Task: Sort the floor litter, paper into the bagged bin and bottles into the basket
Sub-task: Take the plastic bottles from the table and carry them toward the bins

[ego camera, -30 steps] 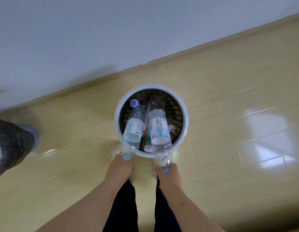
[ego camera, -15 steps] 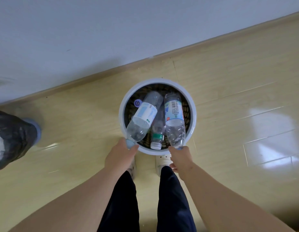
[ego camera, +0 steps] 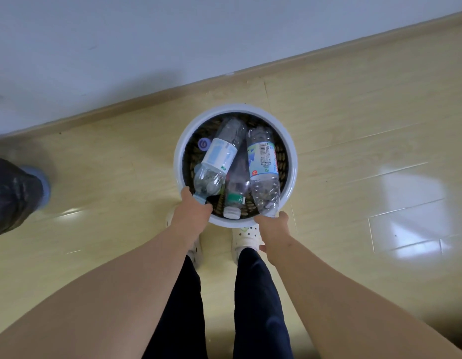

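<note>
A round basket [ego camera: 178,161] with a white rim and dark mesh stands on the floor by the wall, just ahead of my feet. My left hand [ego camera: 191,215] grips the neck of a clear bottle with a pale blue label [ego camera: 220,154], which leans bottom-first into the basket's left side. My right hand [ego camera: 272,229] holds the cap end of a second clear bottle with a barcode label [ego camera: 262,161], lying inside along the right side. Between them lies a third bottle with a green band and white cap [ego camera: 234,200]. A purple cap [ego camera: 204,144] shows underneath.
The bin lined with a dark bag [ego camera: 13,196] sits at the left edge of view. My white shoes [ego camera: 244,237] stand right against the basket. A pale wall and wooden baseboard [ego camera: 136,99] run behind it. Shiny wood-look floor stretches to the right.
Both hands have pushed forward and down, bringing the two bottles from above the near rim to inside the basket. The left bottle now tilts to the right.
</note>
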Available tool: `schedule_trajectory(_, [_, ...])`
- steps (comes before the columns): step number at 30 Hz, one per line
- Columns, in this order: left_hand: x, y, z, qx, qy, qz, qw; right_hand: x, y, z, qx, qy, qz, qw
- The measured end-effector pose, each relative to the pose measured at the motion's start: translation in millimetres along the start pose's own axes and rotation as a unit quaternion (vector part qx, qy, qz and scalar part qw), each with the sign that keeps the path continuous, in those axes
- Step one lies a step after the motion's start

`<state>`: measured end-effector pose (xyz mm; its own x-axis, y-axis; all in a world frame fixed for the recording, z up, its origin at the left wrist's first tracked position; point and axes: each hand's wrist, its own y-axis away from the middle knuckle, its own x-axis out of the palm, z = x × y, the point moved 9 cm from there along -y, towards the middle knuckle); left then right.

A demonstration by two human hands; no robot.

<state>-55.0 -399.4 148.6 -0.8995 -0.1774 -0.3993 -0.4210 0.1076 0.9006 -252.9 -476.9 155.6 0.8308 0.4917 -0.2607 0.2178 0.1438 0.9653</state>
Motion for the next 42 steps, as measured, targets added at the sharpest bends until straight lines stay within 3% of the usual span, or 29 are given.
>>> schedule_trajectory(10, [-41,22,6,-0.022,0.085,-0.096,0.991,-39,12,41,-0.104,0.045,-0.050,0.992])
schedule_trajectory(16, [-57,-7,-13,-0.008,0.078,-0.142,0.987,-42,-14,84,-0.143,0.078,-0.053,0.985])
schedule_trajectory(23, [-24,-65,-2,-0.077,0.262,-0.071,0.959,-32,-57,87,-0.092,-0.011,-0.040,0.995])
schedule_trajectory(29, [-37,-64,18,-0.075,0.248,-0.082,0.962,-35,-58,82,-0.080,0.013,-0.021,0.996])
schedule_trajectory(36, [-90,-17,68,-0.105,0.297,-0.079,0.946,4,10,72,-0.078,0.072,0.016,0.994])
schedule_trajectory(42, [-190,10,130,-0.104,0.325,-0.116,0.933,94,85,70,-0.113,0.104,0.062,0.986])
